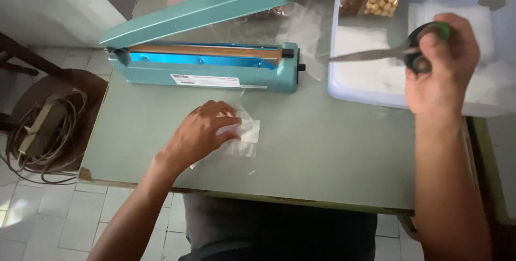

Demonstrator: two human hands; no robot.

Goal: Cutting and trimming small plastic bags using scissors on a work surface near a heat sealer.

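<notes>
pinning small clear bag point(243, 134) flat on green table point(322, 148), left hand point(201, 132) spread over it. scissors point(395, 52) gripped shut-fisted by right hand point(438, 65) over plastic tub point(349, 86). bag judged thin, floppy, slippery; best held by edge. heat sealer point(204, 65) left open behind.

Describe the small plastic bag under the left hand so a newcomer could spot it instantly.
On the green table, look just in front of the teal heat sealer. The small clear plastic bag lies flat there under the left hand, the only loose bag on the tabletop.
</notes>
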